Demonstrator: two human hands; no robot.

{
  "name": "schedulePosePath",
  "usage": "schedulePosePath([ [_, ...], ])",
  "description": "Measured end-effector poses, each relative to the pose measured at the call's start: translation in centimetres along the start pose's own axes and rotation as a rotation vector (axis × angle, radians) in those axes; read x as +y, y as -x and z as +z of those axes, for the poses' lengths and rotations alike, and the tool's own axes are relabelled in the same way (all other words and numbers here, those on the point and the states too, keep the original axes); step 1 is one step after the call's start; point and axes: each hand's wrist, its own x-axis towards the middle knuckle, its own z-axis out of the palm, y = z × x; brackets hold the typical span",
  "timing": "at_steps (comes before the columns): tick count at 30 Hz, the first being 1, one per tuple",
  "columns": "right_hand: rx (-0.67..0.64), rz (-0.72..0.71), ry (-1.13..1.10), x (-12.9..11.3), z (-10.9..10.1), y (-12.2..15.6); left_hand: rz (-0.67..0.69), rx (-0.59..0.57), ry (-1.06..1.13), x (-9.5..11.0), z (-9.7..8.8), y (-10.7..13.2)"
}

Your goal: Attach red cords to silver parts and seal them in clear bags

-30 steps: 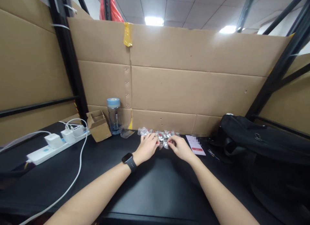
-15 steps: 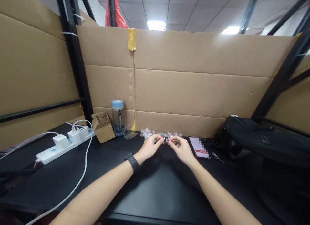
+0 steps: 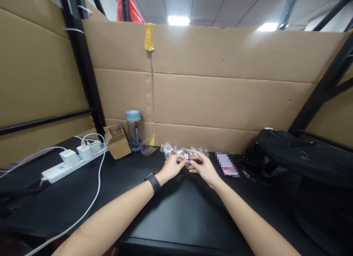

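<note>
Worktop: The black worktop (image 3: pixel 171 215) is stretching away from you, and both your forearms are lying over it, reaching toward 12 o'clock.
Wristband: A black watch (image 3: pixel 153 181) is sitting on your left wrist.
Left hand: Your left hand (image 3: pixel 172 167) is curling inward, with thumb and fingertips pinching the left side of a small packet (image 3: pixel 188 161).
Right hand: Your right hand (image 3: pixel 202 168) is meeting it from 3 o'clock, with its fingertips pinching the same small packet, so the two hands are nearly touching.
Small packet: It is sitting between your fingertips just above the worktop. It is too small to tell more than a silvery glint.
Pile: A heap of clear packets (image 3: pixel 179 151) with red and silver contents is lying just beyond your hands at 12 o'clock.
Card: A blurred card (image 3: pixel 227 164) is lying at 3 o'clock of your right hand.
Backpack: A black backpack (image 3: pixel 303 160) is slumping farther out at 3 o'clock.
Power strip: A white power strip (image 3: pixel 68 163) with chargers is lying at 9 o'clock, and its white cable (image 3: pixel 91 201) is trailing toward 7 o'clock.
Box and bottle: An open cardboard box (image 3: pixel 117 141) and a blue-lidded bottle (image 3: pixel 134 130) are standing side by side at 10 o'clock.
Backdrop: A cardboard wall (image 3: pixel 220 98) is rising behind everything.
</note>
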Motion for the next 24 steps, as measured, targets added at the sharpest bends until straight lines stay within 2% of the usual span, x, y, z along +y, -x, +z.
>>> schedulePosePath([
  [3,-0.028,0.025,-0.005,0.1,0.1,0.0,-0.028,-0.006,-0.029,-0.2,-0.1,-0.1],
  [7,-0.039,0.032,-0.046,0.3,0.0,0.0,0.001,-0.017,0.047,-0.2,-0.1,-0.2],
  [12,-0.049,0.008,0.074,0.2,-0.2,0.1,0.022,-0.023,0.148,0.0,-0.2,-0.2],
  [16,-0.043,-0.018,0.109,0.4,-0.2,0.1,0.032,-0.025,0.093,0.5,-0.2,-0.1],
  [19,-0.031,-0.042,0.118,0.4,-0.2,0.0,0.05,-0.081,-0.017,1.0,-0.8,-0.3],
  [21,-0.032,-0.05,0.124,0.2,-0.3,-0.1,0.09,-0.112,-0.189,1.3,-2.2,-0.5],
  [22,-0.031,-0.059,0.13,0.1,-0.4,-0.1,0.115,-0.101,-0.312,1.2,-3.3,-0.7],
  [24,-0.024,-0.082,0.155,-0.2,-0.7,-0.2,0.133,0.012,-0.625,0.6,-5.9,-1.2],
])
